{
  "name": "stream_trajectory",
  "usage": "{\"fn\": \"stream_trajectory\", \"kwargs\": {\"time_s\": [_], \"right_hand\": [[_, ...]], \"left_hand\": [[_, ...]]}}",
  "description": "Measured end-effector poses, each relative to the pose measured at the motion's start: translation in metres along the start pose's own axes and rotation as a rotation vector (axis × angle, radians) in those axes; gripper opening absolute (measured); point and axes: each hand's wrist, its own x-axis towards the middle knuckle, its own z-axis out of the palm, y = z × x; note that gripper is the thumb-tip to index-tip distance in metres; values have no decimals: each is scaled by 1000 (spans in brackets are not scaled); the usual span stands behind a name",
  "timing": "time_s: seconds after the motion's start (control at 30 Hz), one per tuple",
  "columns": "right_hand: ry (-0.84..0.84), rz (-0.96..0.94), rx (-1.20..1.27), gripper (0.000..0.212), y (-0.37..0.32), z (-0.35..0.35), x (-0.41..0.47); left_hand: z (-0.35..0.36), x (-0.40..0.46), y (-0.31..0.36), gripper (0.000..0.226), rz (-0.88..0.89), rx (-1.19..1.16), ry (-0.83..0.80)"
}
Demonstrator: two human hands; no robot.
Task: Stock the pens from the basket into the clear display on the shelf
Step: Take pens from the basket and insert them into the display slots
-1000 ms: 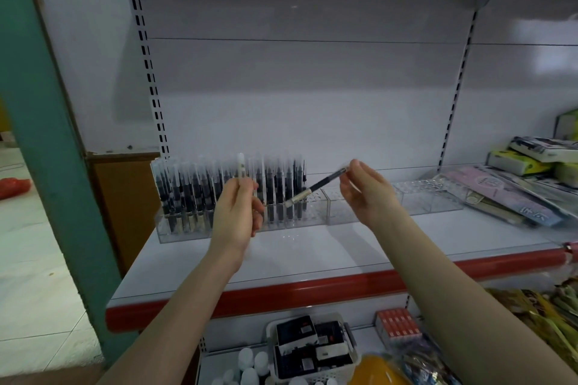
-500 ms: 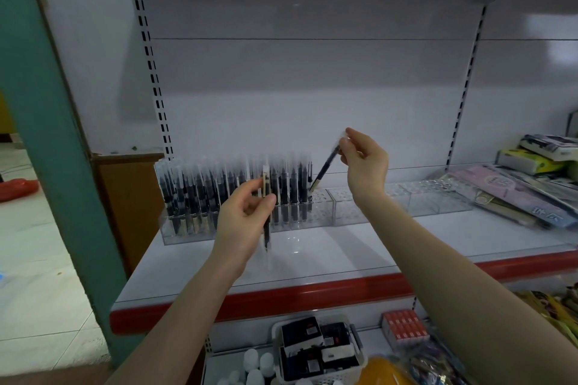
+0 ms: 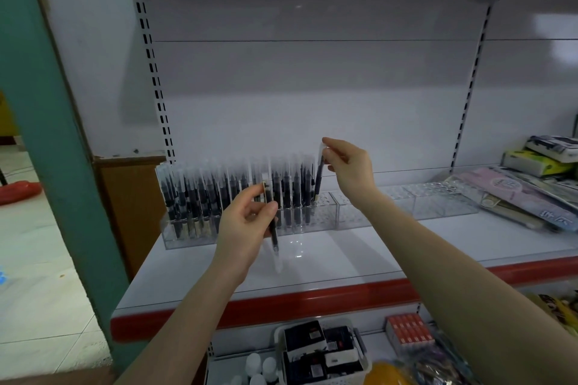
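A clear display (image 3: pixel 312 225) stands at the back of the white shelf (image 3: pixel 328 262), its left part packed with several upright dark pens (image 3: pixel 225 194). My right hand (image 3: pixel 350 167) pinches the clear cap end of a dark pen (image 3: pixel 319 180), held nearly upright with its tip at the holes just right of the filled rows. My left hand (image 3: pixel 247 225) holds a second dark pen (image 3: pixel 272 228) upright in front of the display, clear cap pointing down.
The clear display continues empty to the right (image 3: pixel 422 200). Packaged stationery (image 3: pixel 525 197) lies at the shelf's right end. Below the red shelf edge (image 3: pixel 312 300) sits a white basket (image 3: pixel 359 344) of black boxes, beside white bottles (image 3: pixel 259 366) and a red box (image 3: pixel 409 330). A green post (image 3: pixel 53 134) stands left.
My right hand has turned its pen from slanted to nearly upright and lowered its tip to the display holes. My left hand has flipped its pen over, so the clear cap now points down.
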Motion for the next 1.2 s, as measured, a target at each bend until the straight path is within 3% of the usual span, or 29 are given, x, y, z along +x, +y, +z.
{"fn": "stream_trajectory", "kwargs": {"time_s": [0.4,0.7,0.83,0.93,1.13,1.2], "right_hand": [[-112,20,-85,30,10,7,2],[-110,48,-76,33,9,7,-1],[-65,79,-63,39,7,2,-10],[-24,140,7,25,6,-6,-26],[-422,407,60,24,3,-25,-62],[-425,488,203,16,7,-28,-64]], "left_hand": [[-1,3,3,42,-5,-55,-1],[-1,4,7,61,48,1,-30],[0,6,12,49,59,-54,8],[1,8,12,28,47,-170,150],[15,3,8,21,52,-291,324],[18,0,7,21,26,-305,335]]}}
